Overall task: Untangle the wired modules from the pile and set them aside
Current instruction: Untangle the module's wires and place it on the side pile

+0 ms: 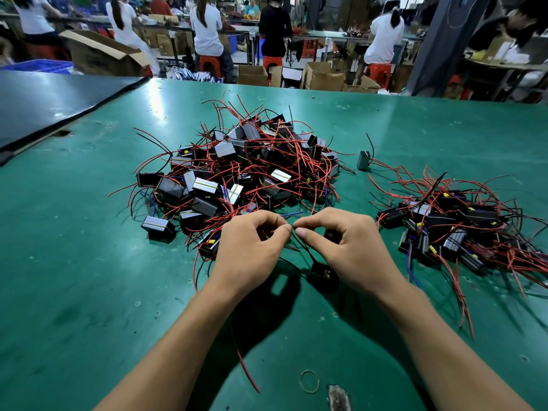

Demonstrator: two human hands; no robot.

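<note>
A person's two hands meet over a green tabletop (89, 262) just on the near side of the pile (246, 170) of wired modules, a heap of small black and grey blocks bristling with red leads. The left hand (249, 247) and the right hand (344, 247) are both curled, thumb against forefinger, and each pinches the black wire (300, 243) where their fingertips almost touch. That wire runs down to a single black module (323, 272) with a yellow part, which sits nearer the person than the pile; whether it rests on the surface or hangs just above it cannot be told.

To the right of the pile and well apart from it lies a second, flatter group of modules (450, 229) with red wires trailing outward. One grey module (364, 160) stands alone beside the pile's right edge.

Well to the near side of the pile lie a loose red wire (246, 366) and a rubber band (310, 381). Left of the pile lies a dark board (44, 105). Beyond the pile, past the tabletop's far edge, workers sit on red stools (268, 62) among cardboard boxes (321, 75).
</note>
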